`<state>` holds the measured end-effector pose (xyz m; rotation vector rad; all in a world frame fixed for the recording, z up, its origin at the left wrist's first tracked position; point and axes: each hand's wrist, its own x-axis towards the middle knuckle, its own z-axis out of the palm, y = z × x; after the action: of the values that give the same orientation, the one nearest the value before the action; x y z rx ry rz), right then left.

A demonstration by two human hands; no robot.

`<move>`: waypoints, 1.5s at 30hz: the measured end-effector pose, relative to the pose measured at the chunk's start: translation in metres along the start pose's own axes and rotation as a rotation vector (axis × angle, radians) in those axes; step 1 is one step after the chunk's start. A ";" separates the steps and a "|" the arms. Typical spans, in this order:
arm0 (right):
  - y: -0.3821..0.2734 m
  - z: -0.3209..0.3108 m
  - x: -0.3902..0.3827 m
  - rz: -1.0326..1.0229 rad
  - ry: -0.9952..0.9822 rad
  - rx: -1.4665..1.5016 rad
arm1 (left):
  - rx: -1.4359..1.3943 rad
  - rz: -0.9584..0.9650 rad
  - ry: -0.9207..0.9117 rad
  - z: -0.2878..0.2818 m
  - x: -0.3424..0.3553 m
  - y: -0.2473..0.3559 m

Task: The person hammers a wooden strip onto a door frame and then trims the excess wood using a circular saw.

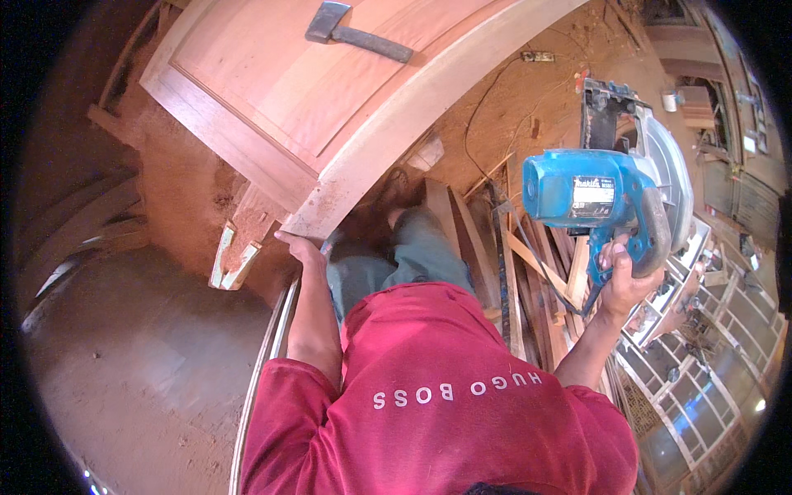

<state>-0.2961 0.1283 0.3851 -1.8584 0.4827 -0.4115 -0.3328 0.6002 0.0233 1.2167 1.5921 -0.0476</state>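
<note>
A person in a red shirt (454, 355) and grey-green trousers (363, 276) stands at the near corner of a framed wooden panel (239, 91), a blue circular saw (569, 194) raised in one of two bare hands. The right hand (627, 285) is wrapped around the saw's dark rear handle (656, 231), holding the tool out to the right, apart from the panel, its silver guard (672, 165) facing outward. The left hand (304, 249) touches the panel's near corner; whether its fingers grip the wood or merely rest against it cannot be told from this angle. A hatchet (371, 43) with a dark handle lies flat on the panel's face, toward the far side (its head points left). Just left of the corner, a notched wooden end (237, 260) juts toward the person, dusted with shavings. Reddish-brown sawdust (177, 198) spreads over the ground beyond it, and a thin dark cord (474, 115) runs across more of it to the right of the panel. Lengths of timber (540, 260) lie below the saw, beside the person's legs.
</note>
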 end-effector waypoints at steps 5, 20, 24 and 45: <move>0.012 -0.012 0.003 0.059 0.025 -0.014 | -0.116 0.079 -0.172 0.013 -0.035 -0.039; -0.078 0.002 0.017 0.058 -0.210 -0.315 | 0.654 0.698 -0.427 -0.039 -0.045 0.168; -0.113 0.006 0.025 0.090 -0.346 -0.362 | 0.724 0.785 -0.576 -0.039 -0.127 0.231; -0.073 0.192 -0.116 0.216 -1.065 -0.329 | 1.322 1.105 -1.144 -0.077 -0.245 0.194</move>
<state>-0.2892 0.3644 0.3872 -2.0046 -0.0001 0.8309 -0.2752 0.5744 0.3392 2.2457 -0.4193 -0.9816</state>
